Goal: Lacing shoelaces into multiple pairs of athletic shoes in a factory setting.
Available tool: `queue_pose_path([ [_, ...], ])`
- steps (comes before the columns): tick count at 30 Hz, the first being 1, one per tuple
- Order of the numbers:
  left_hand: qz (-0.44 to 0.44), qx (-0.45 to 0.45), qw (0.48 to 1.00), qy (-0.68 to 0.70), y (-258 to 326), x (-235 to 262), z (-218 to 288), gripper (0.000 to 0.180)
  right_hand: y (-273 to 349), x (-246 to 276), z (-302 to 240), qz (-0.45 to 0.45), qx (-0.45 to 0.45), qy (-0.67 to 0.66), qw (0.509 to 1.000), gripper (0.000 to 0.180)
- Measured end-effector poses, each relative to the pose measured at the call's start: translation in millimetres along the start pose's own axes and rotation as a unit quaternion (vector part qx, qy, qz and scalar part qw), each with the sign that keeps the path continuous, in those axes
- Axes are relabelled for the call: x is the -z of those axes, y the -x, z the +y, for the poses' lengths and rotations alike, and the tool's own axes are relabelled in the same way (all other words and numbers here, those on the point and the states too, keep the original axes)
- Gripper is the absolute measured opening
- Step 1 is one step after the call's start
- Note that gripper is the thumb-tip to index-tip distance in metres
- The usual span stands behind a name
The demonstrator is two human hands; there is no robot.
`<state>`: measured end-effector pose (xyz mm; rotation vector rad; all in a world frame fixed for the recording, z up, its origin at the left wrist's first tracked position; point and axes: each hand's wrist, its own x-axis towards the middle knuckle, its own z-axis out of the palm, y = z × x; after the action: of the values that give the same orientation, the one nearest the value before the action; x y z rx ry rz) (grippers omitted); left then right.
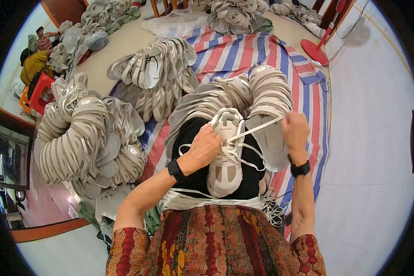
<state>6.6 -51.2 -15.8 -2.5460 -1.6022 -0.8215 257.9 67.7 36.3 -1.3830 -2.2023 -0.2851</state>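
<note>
A beige and cream sneaker (224,179) lies on my black-clad lap, its toe pointing toward me. Its pale shoelace (257,129) is threaded through the lower eyelets, and one end stretches taut up to the right. My right hand (296,132) is closed on that end, raised off to the shoe's right. Against the left edge of the shoe's opening, my left hand (204,146) is closed, its fingers gripping the upper; the fingertips are partly hidden. Lace loops hang at both sides of the shoe.
Bundles of beige shoe uppers (78,138) stand at the left, with another bundle (154,69) farther back and one (269,89) just beyond the shoe. Striped sheeting (303,152) covers the floor. Spare laces (272,209) lie by my right side. A person (34,64) sits far left.
</note>
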Motion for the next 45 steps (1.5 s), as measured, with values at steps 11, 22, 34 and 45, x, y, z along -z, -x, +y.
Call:
queue_pose_path([
  [11, -0.001, 0.189, 0.963, 0.189, -0.2, 8.9, 6.5, 0.010, 30.1, -21.0, -89.2, -0.098, 0.203, -0.339, 0.914, 0.015],
  [22, 0.012, 0.052, 0.997, 0.064, -1.1, 13.5, 8.4, 0.007, -5.6, -13.4, -27.7, 0.041, 0.063, -0.137, 0.988, 0.024],
  [34, 0.151, 0.095, 0.975, -0.132, 22.8, 38.1, -57.6, 0.001, 13.7, -20.0, -73.8, -0.052, 0.247, -0.285, 0.925, 0.013],
  [45, 0.064, 0.369, 0.887, 0.269, 26.3, 27.9, 9.5, 0.013, 1.6, 8.0, -55.8, -0.049, 0.194, -0.240, 0.950, 0.031],
])
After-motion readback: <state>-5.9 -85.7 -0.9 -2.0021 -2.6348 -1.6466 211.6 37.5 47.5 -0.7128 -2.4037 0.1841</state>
